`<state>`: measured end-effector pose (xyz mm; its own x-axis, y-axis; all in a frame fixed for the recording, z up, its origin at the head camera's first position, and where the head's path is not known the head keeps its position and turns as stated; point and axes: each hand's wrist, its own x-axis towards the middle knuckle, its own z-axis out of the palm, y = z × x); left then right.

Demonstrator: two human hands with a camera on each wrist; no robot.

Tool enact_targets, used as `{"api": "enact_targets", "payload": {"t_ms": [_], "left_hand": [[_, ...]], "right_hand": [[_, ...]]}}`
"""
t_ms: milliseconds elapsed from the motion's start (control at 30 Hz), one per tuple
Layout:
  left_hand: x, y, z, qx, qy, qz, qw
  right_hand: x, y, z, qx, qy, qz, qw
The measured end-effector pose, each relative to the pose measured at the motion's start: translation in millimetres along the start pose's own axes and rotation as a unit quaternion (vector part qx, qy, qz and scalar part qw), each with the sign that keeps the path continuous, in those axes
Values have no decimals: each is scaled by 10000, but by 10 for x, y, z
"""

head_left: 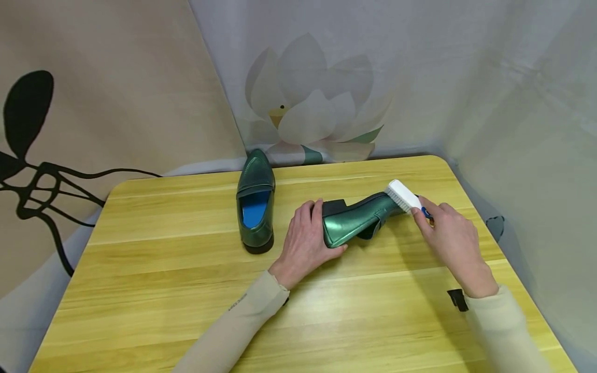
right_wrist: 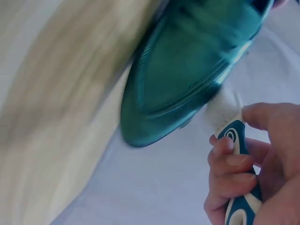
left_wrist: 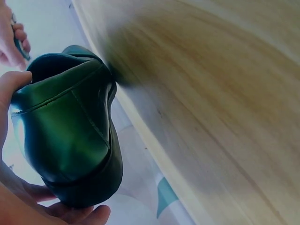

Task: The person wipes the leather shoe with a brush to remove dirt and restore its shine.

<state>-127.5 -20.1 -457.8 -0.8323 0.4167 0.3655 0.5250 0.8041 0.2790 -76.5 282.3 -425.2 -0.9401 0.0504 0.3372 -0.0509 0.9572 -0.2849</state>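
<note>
My left hand (head_left: 305,243) grips a shiny green loafer (head_left: 354,220) by its heel end, thumb on one side and fingers round the black heel. The shoe is tipped with its sole facing up and away, toe pointing right. In my right hand (head_left: 452,241) is a white scrub brush (head_left: 403,196) with a blue-and-white handle (right_wrist: 241,183). Its bristles meet the loafer's edge near the toe. The left wrist view shows the shoe's heel (left_wrist: 70,136) close up; the right wrist view shows its pointed toe (right_wrist: 154,117).
A matching green loafer (head_left: 256,204) with a blue insole stands upright left of the hands, toe toward the back edge. Everything rests on or above a wooden table (head_left: 154,259). Behind it hangs a curtain (head_left: 420,77) with a printed flower.
</note>
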Motion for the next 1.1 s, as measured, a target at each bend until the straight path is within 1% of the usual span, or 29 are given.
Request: {"api": "enact_targets", "payload": {"t_ms": [167,300,533,633,700,800,967,1100], "left_hand": [[16,-3,-1,7,-53,-79,10000],[24,-3,-5,-64,-62,-173,9998],[23,3,-6,-157,-97,-347,9992],[15,3,0,-155,-100,-375,9991],[10,2,5,-164,-98,-388,9991],[6,1,10,-206,-97,-408,9989],[7,8,7,-210,-102,-416,9989],[9,10,12,-187,-84,-406,9990]], "right_hand": [[-6,249,6,47,-222,351,9991],[-19,387,1,66,-431,615,9972],[-20,569,-8,82,-792,1077,9910],[-19,593,-11,50,-839,1162,9897],[-18,567,-13,68,-726,1085,9914],[-11,462,-3,152,-375,760,9963],[9,169,30,196,223,167,9994],[3,-89,53,187,445,-269,9985]]}}
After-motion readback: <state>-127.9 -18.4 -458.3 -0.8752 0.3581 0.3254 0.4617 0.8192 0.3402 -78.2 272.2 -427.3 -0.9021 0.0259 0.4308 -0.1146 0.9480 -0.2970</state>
